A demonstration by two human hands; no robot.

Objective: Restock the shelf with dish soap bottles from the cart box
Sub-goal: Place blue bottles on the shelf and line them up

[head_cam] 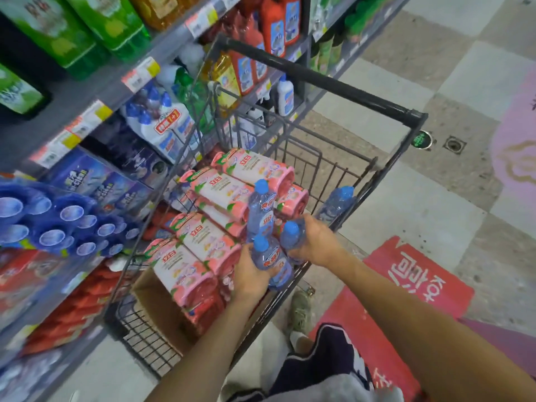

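A shop aisle with a pale checkered tile floor (412, 216) and a red floor mat (406, 288) held a wire cart (324, 79) drawn up beside grey shelves (95, 91) of cleaning products. Over the cart, the left hand (249, 278) gripped one blue dish soap bottle (271, 264), its fingers curled round the body, and the right hand (317, 242) gripped another blue-capped bottle (291, 236); a third (259, 210) stood upright just behind them. Pink bottle packs (220, 224) were stacked in a cardboard box (153, 303) inside the cart. More blue-capped bottles (58, 224) crowded the shelf to the left.
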